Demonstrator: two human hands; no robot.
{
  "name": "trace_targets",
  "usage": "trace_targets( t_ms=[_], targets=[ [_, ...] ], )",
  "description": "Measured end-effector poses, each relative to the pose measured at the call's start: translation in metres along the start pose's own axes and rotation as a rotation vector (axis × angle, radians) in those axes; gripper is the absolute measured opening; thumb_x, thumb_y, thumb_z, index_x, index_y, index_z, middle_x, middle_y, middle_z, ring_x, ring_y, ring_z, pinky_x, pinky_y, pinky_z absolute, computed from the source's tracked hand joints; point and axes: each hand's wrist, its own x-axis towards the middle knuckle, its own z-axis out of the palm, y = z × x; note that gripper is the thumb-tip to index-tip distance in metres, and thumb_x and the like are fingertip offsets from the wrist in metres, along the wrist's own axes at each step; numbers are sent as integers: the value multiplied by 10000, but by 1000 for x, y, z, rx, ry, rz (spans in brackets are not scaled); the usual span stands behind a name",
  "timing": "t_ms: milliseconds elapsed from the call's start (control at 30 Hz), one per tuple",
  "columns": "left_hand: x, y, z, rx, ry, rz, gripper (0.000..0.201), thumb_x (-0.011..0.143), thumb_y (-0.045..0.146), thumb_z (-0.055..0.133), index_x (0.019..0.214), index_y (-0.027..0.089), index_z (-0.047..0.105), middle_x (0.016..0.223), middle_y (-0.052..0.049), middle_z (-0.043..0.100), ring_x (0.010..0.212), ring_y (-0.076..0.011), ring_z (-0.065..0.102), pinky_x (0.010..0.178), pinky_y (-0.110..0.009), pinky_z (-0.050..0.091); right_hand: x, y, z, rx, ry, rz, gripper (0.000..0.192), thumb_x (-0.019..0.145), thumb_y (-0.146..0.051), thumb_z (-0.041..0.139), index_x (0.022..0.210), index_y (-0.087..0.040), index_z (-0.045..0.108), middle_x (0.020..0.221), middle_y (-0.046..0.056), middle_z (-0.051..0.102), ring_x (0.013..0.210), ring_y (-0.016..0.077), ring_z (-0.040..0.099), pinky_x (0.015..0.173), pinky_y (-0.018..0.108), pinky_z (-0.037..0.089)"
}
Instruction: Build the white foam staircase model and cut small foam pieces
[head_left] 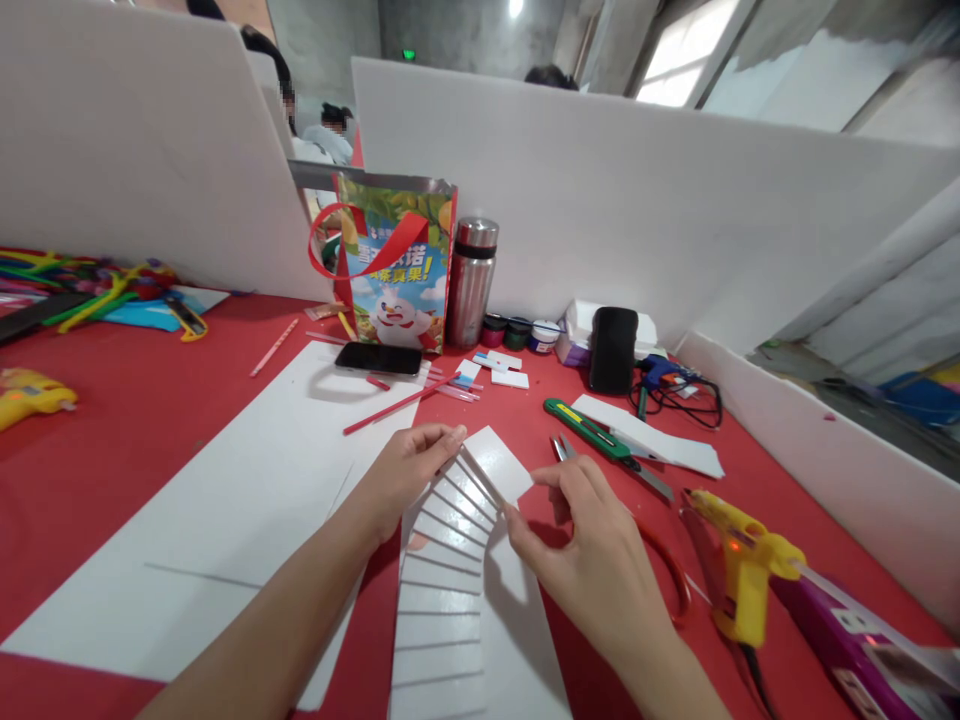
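Observation:
My left hand [420, 462] pinches the upper end of a thin grey strip [484, 478] between thumb and finger. At the strip's lower end, my right hand [592, 545] touches it with the thumb tip; its index finger stands apart from the thumb. Beneath both hands lies a curved white piece [442, 625] with several thin grey strips set crosswise along it, like rungs. It rests on a white board [517, 640]. Partly hidden behind my right hand are scissors [664, 560] with red handles. A larger white sheet [225, 520] lies under my left forearm.
To the right are a green utility knife [589, 430], white offcuts [660, 440], a yellow glue gun [742, 560] and a purple power strip [847, 640]. Behind stand a phone [379, 358], a gift bag [397, 260], a steel flask [474, 285] and paint pots [517, 334]. Another glue gun [34, 395] lies left.

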Motion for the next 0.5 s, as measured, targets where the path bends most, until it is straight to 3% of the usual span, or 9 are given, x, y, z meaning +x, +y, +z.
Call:
trace_targets(
  t_ms=[233, 500],
  targets=[
    [1, -2, 0, -22, -11, -7, 400, 821, 566, 721, 822, 168, 682, 676, 19, 613, 574, -110, 519, 565, -238, 366, 0, 0, -1, -2, -1, 6, 178, 863, -309, 667, 972, -199, 578, 896, 54, 562, 784, 220, 612, 606, 309, 474],
    [2, -2, 0, -46, -7, -26, 400, 804, 567, 735, 813, 172, 667, 654, 23, 596, 549, -110, 507, 551, -239, 369, 2, 1, 2, -18, 3, -1, 193, 869, -341, 667, 972, -202, 581, 904, 46, 566, 683, 181, 575, 574, 302, 461]
  ],
)
